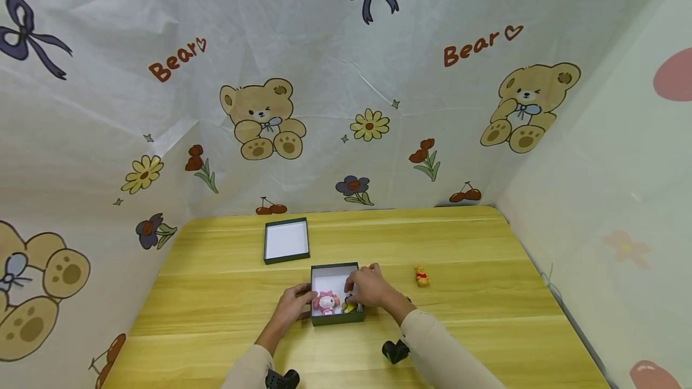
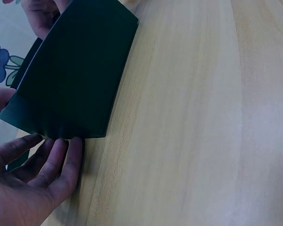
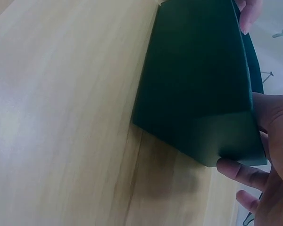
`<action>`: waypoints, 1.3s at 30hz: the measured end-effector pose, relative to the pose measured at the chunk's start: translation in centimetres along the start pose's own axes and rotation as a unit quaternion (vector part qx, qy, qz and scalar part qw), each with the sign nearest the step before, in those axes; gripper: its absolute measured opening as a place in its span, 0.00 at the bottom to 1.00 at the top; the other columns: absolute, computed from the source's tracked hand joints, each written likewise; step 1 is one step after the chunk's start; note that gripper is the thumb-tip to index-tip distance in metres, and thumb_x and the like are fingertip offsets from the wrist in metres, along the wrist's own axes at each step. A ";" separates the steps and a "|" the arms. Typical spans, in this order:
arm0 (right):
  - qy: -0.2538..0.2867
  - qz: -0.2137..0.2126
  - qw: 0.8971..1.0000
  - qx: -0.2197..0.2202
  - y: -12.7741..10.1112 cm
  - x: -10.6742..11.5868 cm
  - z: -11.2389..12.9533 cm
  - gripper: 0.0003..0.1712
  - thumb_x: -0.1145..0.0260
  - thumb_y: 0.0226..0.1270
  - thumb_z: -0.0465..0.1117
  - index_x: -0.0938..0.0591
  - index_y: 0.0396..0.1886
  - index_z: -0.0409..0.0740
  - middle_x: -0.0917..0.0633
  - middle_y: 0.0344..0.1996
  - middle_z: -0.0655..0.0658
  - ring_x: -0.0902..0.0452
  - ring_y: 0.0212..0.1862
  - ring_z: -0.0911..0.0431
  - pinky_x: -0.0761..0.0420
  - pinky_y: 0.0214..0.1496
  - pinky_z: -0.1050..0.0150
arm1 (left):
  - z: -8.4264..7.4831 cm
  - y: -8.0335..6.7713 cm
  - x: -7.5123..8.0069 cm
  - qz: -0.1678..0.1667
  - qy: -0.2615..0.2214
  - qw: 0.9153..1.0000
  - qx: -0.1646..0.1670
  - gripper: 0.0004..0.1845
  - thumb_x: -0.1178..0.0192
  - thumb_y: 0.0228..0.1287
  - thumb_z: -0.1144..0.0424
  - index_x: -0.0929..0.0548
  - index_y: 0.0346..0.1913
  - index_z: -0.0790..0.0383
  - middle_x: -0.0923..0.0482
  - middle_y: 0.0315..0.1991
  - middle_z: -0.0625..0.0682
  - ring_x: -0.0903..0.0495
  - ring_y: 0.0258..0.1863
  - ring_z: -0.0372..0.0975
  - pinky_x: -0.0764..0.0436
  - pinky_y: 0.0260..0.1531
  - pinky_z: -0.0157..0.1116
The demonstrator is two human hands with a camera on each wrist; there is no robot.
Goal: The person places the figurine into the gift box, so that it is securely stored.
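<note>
A dark green box (image 1: 336, 319) with a white inside stands at the table's near middle. In it lie a pink and white toy figure (image 1: 327, 302) and a small yellow piece (image 1: 349, 307). My left hand (image 1: 294, 306) rests against the box's left wall (image 2: 75, 70), its fingers (image 2: 52, 162) straight along the bottom edge. My right hand (image 1: 369, 287) curls over the box's right side. In the right wrist view its fingers (image 3: 238, 170) lie outside the wall (image 3: 198, 84). What its fingertips touch inside is hidden.
The box's lid (image 1: 286, 241) lies upside down behind the box, to the left. A small yellow bear figure (image 1: 421, 276) stands to the right on the wooden table (image 1: 486, 317). Bear-print sheets wall in the back and both sides.
</note>
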State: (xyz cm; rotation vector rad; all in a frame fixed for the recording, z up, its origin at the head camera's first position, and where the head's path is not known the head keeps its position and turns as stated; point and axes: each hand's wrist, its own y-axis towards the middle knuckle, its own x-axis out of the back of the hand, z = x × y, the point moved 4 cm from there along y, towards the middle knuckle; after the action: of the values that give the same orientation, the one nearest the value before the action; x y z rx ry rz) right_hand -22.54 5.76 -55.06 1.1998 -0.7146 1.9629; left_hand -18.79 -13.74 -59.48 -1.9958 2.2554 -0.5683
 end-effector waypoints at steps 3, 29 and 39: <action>0.016 0.002 1.000 -0.003 -0.1 0.1 -0.2 0.09 0.25 0.55 0.45 0.12 0.35 0.50 0.13 0.36 0.54 0.21 0.45 0.54 0.39 0.59 0.41 | 0.0 0.0 -0.1 0.000 0.002 1.000 0.002 0.30 0.43 0.68 0.60 0.34 0.64 0.81 0.26 0.55 0.69 0.24 0.52 0.51 0.20 0.50 0.47; 0.205 -0.121 0.971 0.023 -4.0 3.4 -5.7 0.24 0.30 0.61 0.37 0.21 0.56 0.38 0.20 0.51 0.40 0.24 0.37 0.52 0.20 0.43 0.52 | -0.4 -0.3 0.0 0.007 -0.011 1.000 -0.003 0.29 0.45 0.70 0.62 0.36 0.64 0.83 0.28 0.56 0.71 0.24 0.52 0.52 0.20 0.49 0.47; 0.241 -0.091 0.966 -0.008 -6.5 2.7 -9.0 0.23 0.31 0.62 0.38 0.21 0.55 0.34 0.20 0.48 0.33 0.26 0.36 0.53 0.23 0.34 0.64 | 0.1 0.0 0.1 -0.002 0.005 1.000 -0.007 0.30 0.44 0.70 0.59 0.35 0.64 0.81 0.26 0.55 0.69 0.24 0.52 0.52 0.20 0.50 0.48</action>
State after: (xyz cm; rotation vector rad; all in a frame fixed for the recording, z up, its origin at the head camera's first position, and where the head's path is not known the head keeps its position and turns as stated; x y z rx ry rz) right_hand -22.73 17.21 -55.76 0.7003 -0.3530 1.9760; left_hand -18.79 -13.83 -59.59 -2.0094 2.2682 -0.5663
